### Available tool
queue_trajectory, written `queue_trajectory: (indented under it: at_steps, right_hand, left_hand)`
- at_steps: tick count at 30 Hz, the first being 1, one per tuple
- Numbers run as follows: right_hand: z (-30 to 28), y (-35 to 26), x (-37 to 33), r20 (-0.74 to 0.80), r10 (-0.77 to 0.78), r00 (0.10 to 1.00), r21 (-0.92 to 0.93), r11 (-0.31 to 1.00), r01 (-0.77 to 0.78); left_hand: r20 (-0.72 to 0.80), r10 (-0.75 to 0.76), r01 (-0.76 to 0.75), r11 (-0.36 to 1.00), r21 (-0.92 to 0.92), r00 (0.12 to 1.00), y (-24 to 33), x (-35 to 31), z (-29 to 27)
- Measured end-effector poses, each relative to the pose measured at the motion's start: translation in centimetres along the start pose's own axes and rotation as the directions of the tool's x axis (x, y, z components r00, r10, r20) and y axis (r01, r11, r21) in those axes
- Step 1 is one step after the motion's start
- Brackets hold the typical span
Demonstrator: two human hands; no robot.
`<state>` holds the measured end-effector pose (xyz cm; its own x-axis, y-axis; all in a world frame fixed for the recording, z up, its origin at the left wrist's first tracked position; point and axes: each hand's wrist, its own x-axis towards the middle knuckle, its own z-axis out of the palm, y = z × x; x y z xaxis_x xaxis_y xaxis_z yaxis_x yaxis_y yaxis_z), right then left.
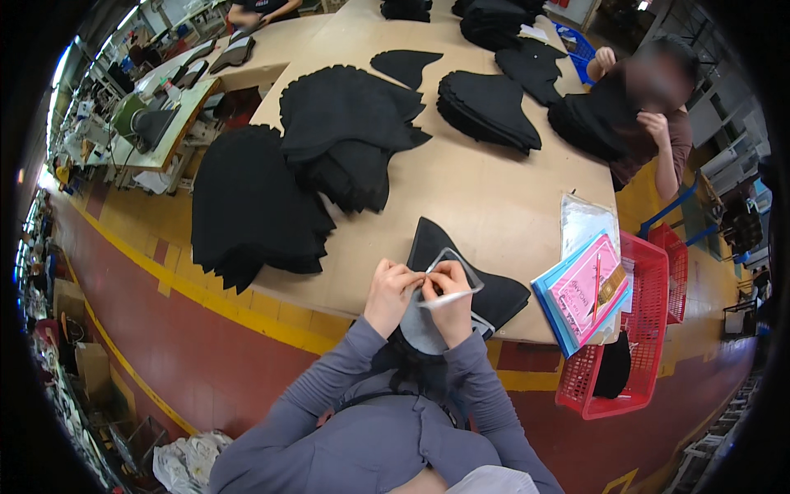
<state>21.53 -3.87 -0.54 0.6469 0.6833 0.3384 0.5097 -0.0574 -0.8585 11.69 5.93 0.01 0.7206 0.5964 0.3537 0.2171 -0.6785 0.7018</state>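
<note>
Close to the table's near edge, my left hand [390, 295] and my right hand [449, 306] meet with fingertips pinched together. Between them is a thin whitish strip [475, 276], which loops around my right hand. The fingers cover the spot where they grip it. Beneath lies a black curved fabric piece [504, 298], its pointed tip reaching away from me. A light grey piece [423, 332] shows below my hands, partly hidden by my right wrist.
Stacks of black cut pieces [251, 198] [350, 111] [485, 111] lie across the table [395, 239]. Pink and blue folders [584, 288] rest at the right edge, beside a red basket [650, 329]. Another person [658, 99] sits at the far right handling black pieces.
</note>
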Motion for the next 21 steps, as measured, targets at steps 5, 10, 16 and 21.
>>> queue_trajectory:
  at_steps: [5, 10, 16, 21]
  right_hand:
    - [-0.2, -0.9, 0.1, -0.074, -0.026, 0.997, -0.038, 0.999, 0.023]
    - [-1.4, -1.3, 0.4, 0.007, 0.016, 1.0, 0.163, 0.986, -0.017]
    - [-2.5, 1.1, 0.2, 0.253, 0.149, 0.956, 0.379, 0.894, -0.24]
    - [-6.4, 0.8, -0.9, 0.49, -0.025, 0.871, -0.048, 0.997, 0.055]
  left_hand:
    - [0.218, -0.238, 0.299, 0.9, -0.316, 0.946, -1.1, 0.0, 0.0]
    - [0.513, -0.375, 0.623, 0.289, -0.727, 0.772, -1.9, 0.0, 0.0]
    - [0.289, -0.265, 0.39, 0.701, -0.598, 0.92, -2.6, 0.4, 0.5]
    - [0.016, -0.537, 0.474, 0.731, -0.491, 0.844, -3.2, 1.4, 2.4]
